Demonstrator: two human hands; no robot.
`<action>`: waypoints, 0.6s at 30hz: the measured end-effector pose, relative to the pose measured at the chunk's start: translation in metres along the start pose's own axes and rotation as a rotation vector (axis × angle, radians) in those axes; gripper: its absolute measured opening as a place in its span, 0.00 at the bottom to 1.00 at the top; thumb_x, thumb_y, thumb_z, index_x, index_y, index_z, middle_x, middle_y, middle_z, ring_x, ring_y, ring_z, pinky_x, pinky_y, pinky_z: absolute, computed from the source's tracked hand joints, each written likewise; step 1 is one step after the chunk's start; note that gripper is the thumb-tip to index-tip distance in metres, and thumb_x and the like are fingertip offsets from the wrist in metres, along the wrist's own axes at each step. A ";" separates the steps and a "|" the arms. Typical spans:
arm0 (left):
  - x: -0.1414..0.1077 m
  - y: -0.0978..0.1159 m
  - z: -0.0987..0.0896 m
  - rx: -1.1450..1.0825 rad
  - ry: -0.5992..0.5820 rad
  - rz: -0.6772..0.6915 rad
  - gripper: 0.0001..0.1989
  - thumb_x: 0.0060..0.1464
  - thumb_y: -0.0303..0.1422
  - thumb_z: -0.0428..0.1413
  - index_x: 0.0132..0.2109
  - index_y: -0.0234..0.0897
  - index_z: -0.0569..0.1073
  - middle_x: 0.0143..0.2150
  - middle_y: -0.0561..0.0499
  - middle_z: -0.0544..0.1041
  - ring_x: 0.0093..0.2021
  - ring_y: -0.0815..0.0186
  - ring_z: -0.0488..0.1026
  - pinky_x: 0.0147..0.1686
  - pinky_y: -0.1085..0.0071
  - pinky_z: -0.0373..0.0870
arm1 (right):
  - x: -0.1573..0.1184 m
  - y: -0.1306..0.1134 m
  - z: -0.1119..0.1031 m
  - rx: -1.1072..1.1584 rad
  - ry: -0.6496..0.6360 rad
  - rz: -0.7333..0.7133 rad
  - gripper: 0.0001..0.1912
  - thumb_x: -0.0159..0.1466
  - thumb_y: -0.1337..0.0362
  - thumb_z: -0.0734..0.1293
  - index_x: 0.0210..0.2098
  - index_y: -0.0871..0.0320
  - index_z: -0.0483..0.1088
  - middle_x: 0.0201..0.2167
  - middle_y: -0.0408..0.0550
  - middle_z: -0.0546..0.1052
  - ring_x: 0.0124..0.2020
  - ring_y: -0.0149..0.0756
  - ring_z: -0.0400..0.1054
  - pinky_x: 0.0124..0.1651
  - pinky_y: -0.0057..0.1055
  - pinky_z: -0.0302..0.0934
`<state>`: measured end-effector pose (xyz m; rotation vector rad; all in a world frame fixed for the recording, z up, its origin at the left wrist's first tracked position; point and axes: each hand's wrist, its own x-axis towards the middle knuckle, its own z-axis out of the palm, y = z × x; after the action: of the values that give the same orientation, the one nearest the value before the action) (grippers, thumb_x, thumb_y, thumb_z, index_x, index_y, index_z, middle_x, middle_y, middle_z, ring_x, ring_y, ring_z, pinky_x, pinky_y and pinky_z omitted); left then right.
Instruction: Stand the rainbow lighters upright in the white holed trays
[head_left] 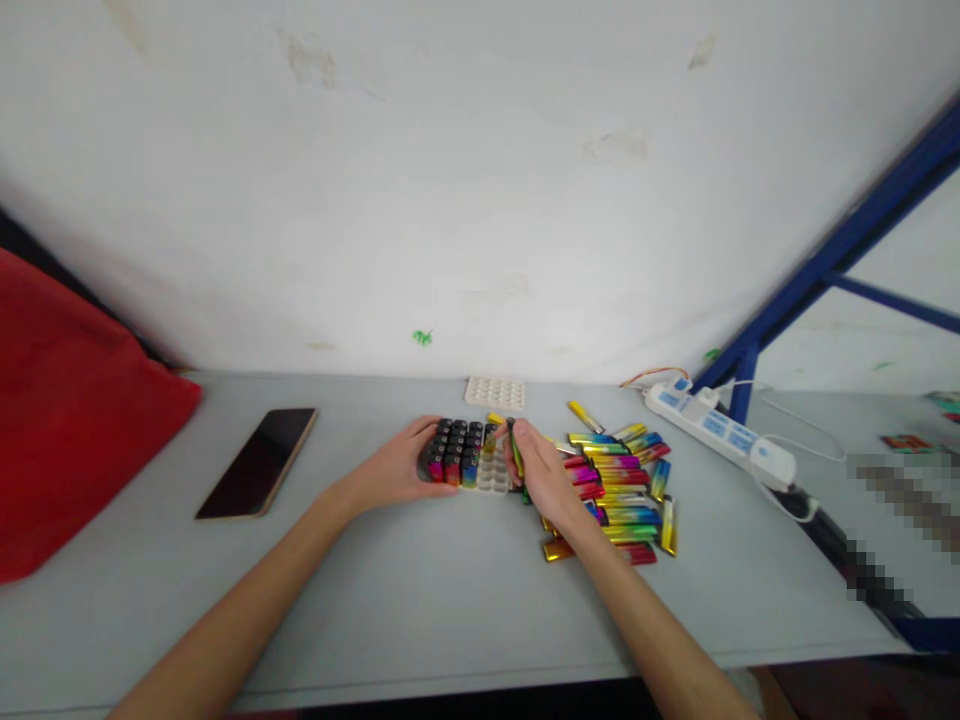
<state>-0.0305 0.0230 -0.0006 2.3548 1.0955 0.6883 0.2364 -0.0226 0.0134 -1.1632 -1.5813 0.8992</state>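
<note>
Lighter [516,450] pinched in your right hand [541,468], slightly tilted, just beside the tray [493,480]. Your left hand [405,460] cups the tray's filled end, likely steadying it. Loose lighters [628,516] lie right of your pinch, presumably for short reach.

Two bare forearms [274,575] are angled inward; the bare left hand [405,462] is widely cupped, the bare right hand [544,472] drawn into a pinch.
</note>
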 end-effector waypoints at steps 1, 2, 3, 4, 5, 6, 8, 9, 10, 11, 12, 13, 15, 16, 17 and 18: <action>0.000 -0.001 0.000 0.000 0.002 0.002 0.42 0.47 0.49 0.76 0.64 0.38 0.75 0.67 0.38 0.76 0.67 0.42 0.75 0.72 0.49 0.70 | 0.000 -0.002 -0.003 -0.054 0.017 -0.049 0.33 0.78 0.35 0.52 0.41 0.53 0.73 0.30 0.45 0.75 0.30 0.38 0.70 0.34 0.32 0.68; 0.000 -0.001 0.000 -0.001 0.005 0.003 0.42 0.47 0.49 0.76 0.64 0.38 0.75 0.67 0.37 0.76 0.67 0.43 0.75 0.72 0.49 0.70 | 0.000 -0.003 -0.005 -0.095 0.032 -0.092 0.30 0.77 0.36 0.56 0.42 0.53 0.74 0.35 0.47 0.78 0.36 0.40 0.73 0.40 0.34 0.70; 0.000 -0.001 0.001 0.000 0.005 0.002 0.42 0.47 0.50 0.76 0.64 0.38 0.75 0.67 0.37 0.76 0.67 0.43 0.75 0.72 0.49 0.70 | 0.001 -0.005 -0.007 -0.133 0.044 -0.136 0.27 0.77 0.38 0.60 0.42 0.54 0.75 0.38 0.49 0.79 0.41 0.42 0.74 0.45 0.35 0.71; 0.000 -0.001 0.001 -0.001 0.003 0.002 0.42 0.48 0.50 0.76 0.64 0.38 0.75 0.67 0.37 0.76 0.67 0.43 0.75 0.72 0.50 0.70 | 0.001 -0.006 -0.009 -0.175 0.053 -0.183 0.25 0.76 0.39 0.63 0.41 0.54 0.75 0.39 0.50 0.79 0.43 0.43 0.75 0.48 0.37 0.71; 0.000 -0.001 0.001 -0.003 0.000 0.002 0.42 0.48 0.50 0.76 0.64 0.38 0.75 0.67 0.38 0.76 0.67 0.44 0.75 0.72 0.50 0.70 | 0.001 -0.008 -0.011 -0.210 0.058 -0.215 0.23 0.75 0.41 0.64 0.41 0.54 0.76 0.38 0.50 0.79 0.43 0.43 0.75 0.49 0.37 0.70; 0.000 -0.001 0.001 -0.005 -0.004 0.002 0.42 0.48 0.50 0.76 0.65 0.39 0.74 0.67 0.38 0.76 0.67 0.44 0.75 0.72 0.51 0.70 | 0.001 -0.008 -0.012 -0.238 0.059 -0.226 0.22 0.75 0.43 0.65 0.41 0.54 0.77 0.36 0.49 0.79 0.41 0.43 0.75 0.49 0.37 0.70; 0.000 0.000 0.000 -0.010 -0.011 -0.004 0.42 0.48 0.50 0.76 0.65 0.39 0.74 0.68 0.38 0.75 0.68 0.44 0.74 0.73 0.51 0.70 | 0.002 -0.007 -0.012 -0.280 0.066 -0.216 0.20 0.76 0.45 0.66 0.43 0.55 0.78 0.31 0.46 0.78 0.36 0.42 0.75 0.46 0.36 0.70; 0.000 0.000 0.000 -0.010 -0.014 -0.008 0.42 0.48 0.49 0.76 0.65 0.39 0.74 0.68 0.38 0.75 0.68 0.44 0.74 0.73 0.50 0.69 | 0.002 -0.006 -0.012 -0.295 0.069 -0.207 0.20 0.76 0.45 0.66 0.45 0.55 0.78 0.31 0.46 0.79 0.35 0.42 0.76 0.45 0.36 0.71; 0.000 0.001 0.000 -0.009 -0.014 -0.011 0.42 0.48 0.49 0.76 0.65 0.38 0.73 0.68 0.38 0.75 0.68 0.44 0.74 0.73 0.50 0.69 | 0.002 -0.004 -0.012 -0.309 0.071 -0.201 0.20 0.77 0.46 0.65 0.47 0.55 0.79 0.31 0.47 0.81 0.35 0.43 0.77 0.45 0.37 0.71; 0.000 0.001 0.000 -0.008 -0.014 -0.013 0.42 0.48 0.48 0.76 0.65 0.37 0.73 0.68 0.38 0.75 0.67 0.44 0.74 0.73 0.50 0.69 | 0.002 -0.002 -0.012 -0.326 0.069 -0.199 0.20 0.77 0.47 0.65 0.49 0.55 0.79 0.33 0.48 0.83 0.36 0.44 0.78 0.46 0.37 0.72; 0.000 0.002 -0.001 -0.007 -0.015 -0.011 0.41 0.48 0.48 0.76 0.65 0.37 0.74 0.68 0.37 0.75 0.67 0.44 0.75 0.73 0.49 0.70 | 0.002 0.001 -0.012 -0.344 0.060 -0.203 0.19 0.77 0.47 0.65 0.51 0.55 0.79 0.36 0.50 0.84 0.38 0.45 0.80 0.48 0.39 0.73; 0.000 0.002 -0.001 -0.005 -0.014 -0.007 0.41 0.49 0.48 0.76 0.65 0.36 0.74 0.68 0.37 0.75 0.67 0.43 0.75 0.72 0.49 0.70 | 0.002 0.003 -0.012 -0.362 0.041 -0.209 0.19 0.77 0.48 0.65 0.52 0.54 0.80 0.38 0.51 0.86 0.41 0.46 0.81 0.50 0.40 0.73; 0.000 0.002 -0.001 -0.003 -0.009 0.001 0.41 0.49 0.47 0.75 0.65 0.36 0.74 0.67 0.36 0.75 0.67 0.43 0.75 0.72 0.48 0.71 | 0.004 0.008 -0.014 -0.389 -0.016 -0.224 0.17 0.77 0.49 0.66 0.52 0.53 0.81 0.41 0.52 0.87 0.43 0.47 0.82 0.53 0.42 0.74; 0.000 0.001 0.000 -0.004 -0.005 0.002 0.41 0.49 0.47 0.75 0.65 0.36 0.74 0.67 0.36 0.75 0.67 0.42 0.75 0.72 0.48 0.71 | 0.004 0.010 -0.015 -0.397 -0.045 -0.231 0.17 0.77 0.50 0.66 0.52 0.53 0.81 0.43 0.52 0.87 0.44 0.47 0.82 0.54 0.42 0.75; 0.000 0.001 0.000 -0.007 -0.003 0.000 0.41 0.48 0.48 0.76 0.64 0.36 0.74 0.67 0.36 0.75 0.67 0.42 0.75 0.72 0.48 0.71 | 0.005 0.011 -0.017 -0.402 -0.067 -0.236 0.16 0.77 0.51 0.67 0.52 0.53 0.81 0.43 0.52 0.87 0.44 0.47 0.83 0.54 0.42 0.75; 0.000 0.000 0.000 -0.012 -0.003 -0.003 0.41 0.48 0.48 0.76 0.64 0.36 0.74 0.67 0.36 0.75 0.68 0.42 0.75 0.72 0.49 0.70 | 0.005 0.013 -0.019 -0.407 -0.086 -0.241 0.16 0.77 0.52 0.67 0.52 0.53 0.82 0.43 0.52 0.88 0.44 0.46 0.83 0.53 0.41 0.75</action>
<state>-0.0299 0.0230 -0.0007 2.3426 1.0908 0.6884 0.2570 -0.0134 0.0086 -1.1849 -1.9877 0.4874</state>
